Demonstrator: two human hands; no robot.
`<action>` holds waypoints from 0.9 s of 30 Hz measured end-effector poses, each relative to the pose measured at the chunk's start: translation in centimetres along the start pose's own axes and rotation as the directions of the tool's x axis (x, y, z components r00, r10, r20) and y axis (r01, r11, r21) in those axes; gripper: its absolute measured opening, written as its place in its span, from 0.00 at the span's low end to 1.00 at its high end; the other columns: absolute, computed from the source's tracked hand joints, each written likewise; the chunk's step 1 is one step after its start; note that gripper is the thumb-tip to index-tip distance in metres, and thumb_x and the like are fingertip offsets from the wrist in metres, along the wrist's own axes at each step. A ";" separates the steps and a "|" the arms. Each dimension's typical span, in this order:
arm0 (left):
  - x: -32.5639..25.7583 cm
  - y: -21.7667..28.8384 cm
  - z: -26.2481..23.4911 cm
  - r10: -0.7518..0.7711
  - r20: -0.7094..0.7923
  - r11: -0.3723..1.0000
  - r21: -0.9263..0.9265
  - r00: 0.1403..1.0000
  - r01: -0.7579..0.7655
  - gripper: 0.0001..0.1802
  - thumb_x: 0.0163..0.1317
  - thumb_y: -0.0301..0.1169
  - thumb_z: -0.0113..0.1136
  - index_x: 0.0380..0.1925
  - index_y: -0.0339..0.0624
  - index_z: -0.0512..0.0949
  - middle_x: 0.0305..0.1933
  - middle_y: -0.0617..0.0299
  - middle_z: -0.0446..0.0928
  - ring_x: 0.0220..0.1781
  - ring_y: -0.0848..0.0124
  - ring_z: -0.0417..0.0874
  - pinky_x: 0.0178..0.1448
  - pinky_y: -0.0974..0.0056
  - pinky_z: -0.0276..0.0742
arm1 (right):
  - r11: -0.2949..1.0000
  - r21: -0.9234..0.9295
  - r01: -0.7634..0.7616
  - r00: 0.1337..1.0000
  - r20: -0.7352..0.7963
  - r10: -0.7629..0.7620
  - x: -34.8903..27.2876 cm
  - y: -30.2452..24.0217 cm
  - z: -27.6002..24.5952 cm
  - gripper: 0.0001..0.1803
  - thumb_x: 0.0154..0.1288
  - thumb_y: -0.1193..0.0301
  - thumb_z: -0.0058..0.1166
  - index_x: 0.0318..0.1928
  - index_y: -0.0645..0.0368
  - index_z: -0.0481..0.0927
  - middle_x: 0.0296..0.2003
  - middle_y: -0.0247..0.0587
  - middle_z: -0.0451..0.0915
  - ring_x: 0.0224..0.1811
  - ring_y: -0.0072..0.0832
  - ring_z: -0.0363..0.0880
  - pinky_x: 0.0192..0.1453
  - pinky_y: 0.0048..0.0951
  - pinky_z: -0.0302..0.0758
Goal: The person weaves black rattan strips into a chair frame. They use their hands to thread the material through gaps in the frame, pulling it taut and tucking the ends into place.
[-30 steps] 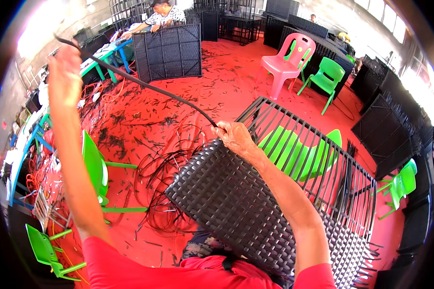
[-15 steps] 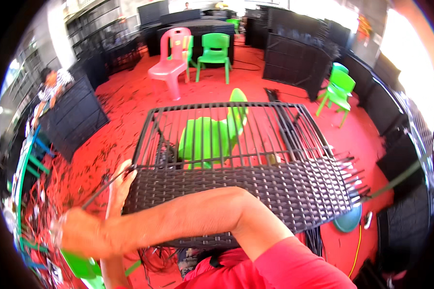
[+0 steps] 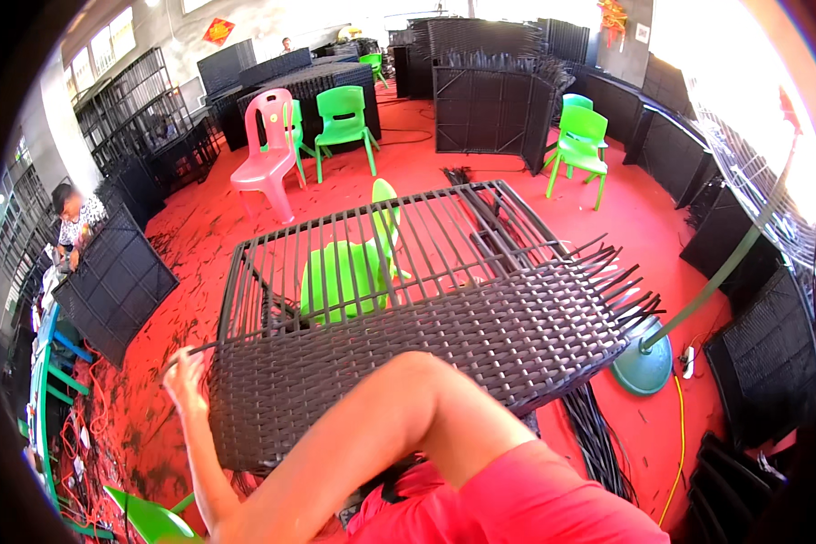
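Dark woven rattan covers the near half of a metal frame (image 3: 372, 263) that lies flat in front of the person, resting above a green chair (image 3: 344, 276). The far half is only bare bars. Loose strip ends (image 3: 621, 276) stick out at the right edge of the weave (image 3: 426, 354).

The left hand (image 3: 183, 376) is at the left edge of the weave, with fingers curled narrow around a thin strip (image 3: 177, 358) that runs out from there. The right forearm (image 3: 354, 435) crosses low over the weave toward the left, but the right hand itself is hidden, so I cannot tell if it holds something.

I judge the frame is stiff and rather heavy, best taken by the outer bars, not by the weave. The strip looks thin, smooth and springy; it can slip, so a pinch close to the weave edge seems safest. The cut ends may scratch.

Around stand a pink chair (image 3: 267, 159), more green chairs and dark finished panels (image 3: 118, 281) on the red floor (image 3: 607, 208).
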State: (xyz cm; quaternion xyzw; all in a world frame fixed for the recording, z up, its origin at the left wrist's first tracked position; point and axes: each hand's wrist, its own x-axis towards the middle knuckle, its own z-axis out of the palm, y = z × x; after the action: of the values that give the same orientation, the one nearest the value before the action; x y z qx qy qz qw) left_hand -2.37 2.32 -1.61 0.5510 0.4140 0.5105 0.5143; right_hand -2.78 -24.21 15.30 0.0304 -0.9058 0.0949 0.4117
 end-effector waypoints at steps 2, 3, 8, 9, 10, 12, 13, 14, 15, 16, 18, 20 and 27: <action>1.7 -1.7 -2.7 0.032 -0.010 0.991 -0.131 0.999 -0.033 0.22 0.58 0.44 0.54 0.43 0.37 0.72 0.42 0.56 0.76 0.44 0.61 0.78 0.50 0.60 0.73 | 0.862 0.159 -0.481 0.875 0.022 0.484 -5.2 -1.1 -8.1 0.22 0.50 0.59 0.52 0.45 0.55 0.73 0.36 0.41 0.76 0.41 0.33 0.75 0.36 0.33 0.74; 1.6 -1.6 -4.9 0.030 -0.018 0.992 -0.125 0.999 -0.032 0.22 0.58 0.44 0.54 0.43 0.37 0.72 0.42 0.56 0.76 0.44 0.61 0.78 0.50 0.60 0.73 | 0.718 0.327 -0.614 0.740 -0.076 0.668 -8.9 0.3 -9.3 0.19 0.46 0.71 0.51 0.42 0.61 0.72 0.29 0.44 0.75 0.33 0.37 0.78 0.32 0.37 0.74; 3.5 -1.0 -9.2 -0.046 -0.184 0.933 -0.359 0.982 -0.024 0.24 0.58 0.46 0.54 0.46 0.40 0.71 0.43 0.56 0.76 0.42 0.65 0.78 0.48 0.65 0.74 | 0.424 -0.025 -0.905 0.391 -0.439 0.809 -23.0 -1.2 -17.1 0.18 0.55 0.62 0.48 0.45 0.56 0.72 0.28 0.41 0.76 0.30 0.36 0.76 0.33 0.34 0.74; 4.4 -0.5 -10.5 -0.033 -0.241 0.932 -0.359 0.970 -0.058 0.24 0.60 0.46 0.52 0.49 0.39 0.69 0.45 0.56 0.75 0.44 0.67 0.77 0.48 0.66 0.75 | 0.244 0.119 -0.962 0.158 -0.483 0.861 -33.7 -0.6 -19.5 0.18 0.56 0.61 0.48 0.45 0.56 0.73 0.29 0.41 0.77 0.32 0.33 0.77 0.36 0.31 0.75; 5.1 0.0 -14.0 -0.021 -0.325 0.935 -0.342 0.945 -0.097 0.24 0.61 0.45 0.51 0.51 0.39 0.68 0.48 0.56 0.74 0.45 0.68 0.77 0.48 0.68 0.75 | -0.062 -0.062 -0.996 -0.021 -0.527 0.850 -33.0 -4.6 -22.7 0.17 0.58 0.60 0.46 0.44 0.56 0.75 0.31 0.43 0.78 0.34 0.31 0.78 0.38 0.30 0.75; 7.0 0.0 -19.9 -0.012 -0.445 0.940 -0.311 0.895 -0.141 0.26 0.57 0.48 0.55 0.50 0.43 0.70 0.44 0.58 0.76 0.42 0.71 0.77 0.46 0.68 0.74 | -0.302 -0.002 -0.953 -0.220 -0.684 0.696 -38.2 -8.9 -26.8 0.17 0.60 0.58 0.41 0.42 0.53 0.76 0.34 0.45 0.78 0.37 0.35 0.78 0.40 0.34 0.74; 8.0 -0.4 -21.3 -0.021 -0.416 0.931 -0.339 0.909 -0.134 0.25 0.57 0.47 0.55 0.50 0.43 0.70 0.45 0.59 0.75 0.42 0.72 0.77 0.45 0.70 0.74 | -0.405 -0.167 -0.899 -0.148 -0.754 0.640 -41.1 -11.3 -29.5 0.17 0.59 0.57 0.41 0.38 0.54 0.77 0.35 0.48 0.77 0.37 0.42 0.77 0.41 0.36 0.74; 8.3 -0.5 -23.7 -0.023 -0.401 0.927 -0.353 0.916 -0.131 0.24 0.57 0.46 0.55 0.50 0.44 0.71 0.46 0.61 0.75 0.42 0.73 0.77 0.44 0.71 0.74 | -0.365 -0.142 -0.920 -0.091 -0.829 0.551 -40.0 -11.7 -29.0 0.17 0.57 0.57 0.42 0.33 0.56 0.77 0.33 0.50 0.77 0.36 0.46 0.76 0.42 0.39 0.73; 9.6 -1.0 -25.5 -0.017 -0.398 0.919 -0.369 0.917 -0.143 0.23 0.58 0.45 0.55 0.50 0.45 0.71 0.47 0.62 0.75 0.42 0.74 0.77 0.44 0.73 0.73 | -0.544 -0.103 -0.833 -0.167 -0.890 0.424 -45.9 -16.5 -33.2 0.16 0.56 0.58 0.43 0.32 0.55 0.78 0.31 0.49 0.77 0.35 0.45 0.77 0.41 0.39 0.72; 10.6 -1.7 -28.0 -0.008 -0.416 0.915 -0.370 0.910 -0.161 0.22 0.58 0.44 0.55 0.50 0.46 0.71 0.48 0.63 0.74 0.42 0.75 0.77 0.43 0.75 0.73 | -0.534 -0.008 -0.845 -0.177 -0.939 0.295 -47.9 -18.8 -34.2 0.14 0.55 0.59 0.45 0.31 0.55 0.79 0.29 0.47 0.78 0.34 0.42 0.78 0.40 0.37 0.72; 11.3 -2.5 -33.3 0.112 -0.360 0.945 -0.249 0.926 -0.211 0.22 0.59 0.44 0.54 0.51 0.47 0.70 0.48 0.66 0.74 0.41 0.77 0.77 0.39 0.76 0.73 | -0.643 0.098 -0.760 -0.351 -0.894 0.278 -50.8 -21.4 -36.4 0.14 0.55 0.63 0.51 0.35 0.59 0.79 0.29 0.43 0.78 0.32 0.29 0.77 0.38 0.30 0.72; 11.7 -2.3 -34.0 0.008 -0.384 0.950 -0.284 0.923 -0.127 0.20 0.62 0.44 0.46 0.51 0.47 0.68 0.47 0.62 0.74 0.44 0.73 0.76 0.41 0.74 0.75 | -0.653 0.095 -0.752 -0.348 -0.898 0.271 -52.2 -22.8 -36.9 0.14 0.56 0.62 0.51 0.37 0.59 0.79 0.30 0.39 0.80 0.31 0.27 0.77 0.38 0.30 0.72; 10.1 1.3 -33.6 -0.032 -0.505 0.977 -0.196 0.863 -0.078 0.20 0.62 0.45 0.47 0.49 0.47 0.69 0.44 0.63 0.74 0.40 0.73 0.76 0.39 0.74 0.75 | -0.474 0.051 -0.879 -0.401 -0.618 0.676 -59.2 -24.6 -38.8 0.16 0.55 0.66 0.52 0.44 0.55 0.78 0.34 0.39 0.80 0.39 0.28 0.77 0.46 0.29 0.71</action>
State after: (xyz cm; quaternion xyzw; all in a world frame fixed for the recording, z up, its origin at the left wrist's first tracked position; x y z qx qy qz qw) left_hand -34.29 16.91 -0.60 0.3456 0.4712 0.6837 0.4371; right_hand 68.26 -42.07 -0.65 -0.8527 -0.4047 0.1431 0.2977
